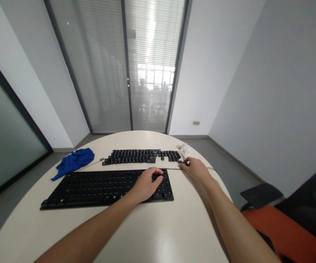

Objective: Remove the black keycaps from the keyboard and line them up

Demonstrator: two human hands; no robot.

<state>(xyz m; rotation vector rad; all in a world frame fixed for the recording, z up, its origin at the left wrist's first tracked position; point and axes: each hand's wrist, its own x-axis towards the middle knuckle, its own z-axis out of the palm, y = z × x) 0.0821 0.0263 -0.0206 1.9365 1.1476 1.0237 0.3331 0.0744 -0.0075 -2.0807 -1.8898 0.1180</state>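
Note:
A black keyboard base (pixel 92 188), its keycaps removed, lies on the round table. My left hand (pixel 147 184) rests over its right part, thumb and fingers apart, with nothing visible between them. Behind the base, loose black keycaps (pixel 133 156) are laid out in rows. My right hand (pixel 195 168) is at the right end of these rows, its fingers closed at a small dark thing (pixel 186 163). Thin prongs show beside the fingertips; the fingers partly hide what this is.
A crumpled blue cloth (pixel 77 160) lies at the left, beside a thin stick-like brush (pixel 92 163). White crumpled tissue (pixel 184 148) sits beyond my right hand. A dark cable (pixel 211 168) runs to the table's right edge. An orange-seated chair (pixel 278 226) stands at the right.

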